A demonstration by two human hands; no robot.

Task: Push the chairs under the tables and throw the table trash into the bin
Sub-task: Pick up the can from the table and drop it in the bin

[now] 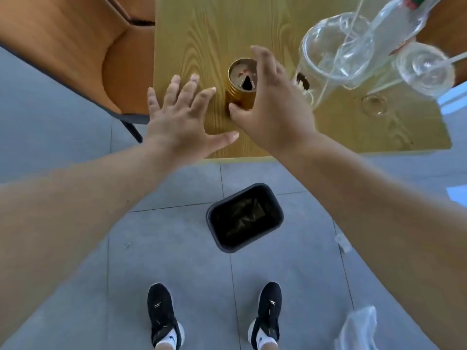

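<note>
Both hands at the can on the table.
Right hand [273,114] curls around the gold can [241,84], thumb touching; left hand [182,117] lies spread wide on the table [202,34].

Wood-grain worktop [252,21] carries an opened gold drink can [241,84], standing upright near the front edge. The right hand [273,107] curves around the can, thumb at its lower side, fingers arched past its rim; full contact cannot be confirmed. The left hand [182,114] lies flat, fingers spread, just left of the can. To the right stand clear plastic cups [336,54] with straws and a clear bottle [401,18]. An orange chair [75,51] sits left of the worktop. A black bin [244,218] stands on the grey tiled floor [164,248], ahead of two black shoes [161,314].
</note>
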